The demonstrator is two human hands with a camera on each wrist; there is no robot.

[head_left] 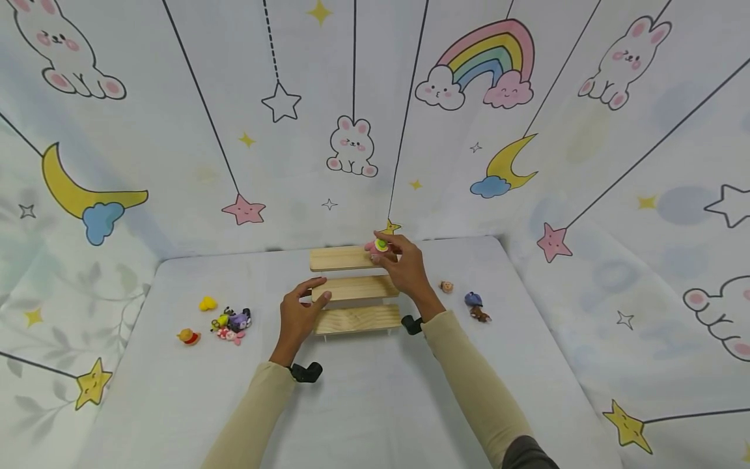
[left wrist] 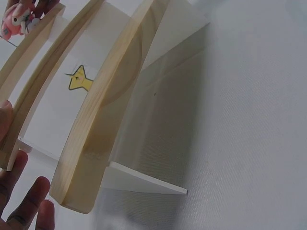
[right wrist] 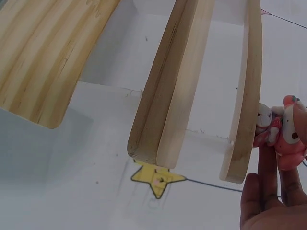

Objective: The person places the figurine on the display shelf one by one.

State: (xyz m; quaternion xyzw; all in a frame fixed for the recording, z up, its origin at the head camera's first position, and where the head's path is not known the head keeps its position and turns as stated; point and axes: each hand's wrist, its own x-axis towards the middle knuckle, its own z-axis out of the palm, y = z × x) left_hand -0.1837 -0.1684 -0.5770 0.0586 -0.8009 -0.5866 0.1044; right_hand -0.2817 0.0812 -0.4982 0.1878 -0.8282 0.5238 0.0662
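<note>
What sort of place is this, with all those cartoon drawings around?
Probably a small staged play or display corner: a cartoon-printed backdrop, a three-tier wooden shelf, and small toy figures lying to both sides of it.

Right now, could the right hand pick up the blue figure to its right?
Probably not as things stand: the right hand has its grip on a pink figure at the rear board. Emptied, it could likely reach the blue figure.

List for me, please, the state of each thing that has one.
Shelf: standing, three-tiered.
Pink figurine: held at the top tier.
Left hand: gripping the middle tier.
Right hand: pinching that figurine.
Left-side figurines: off the shelf, some clustered.
Right-side figurines: off the shelf, one apart.
</note>
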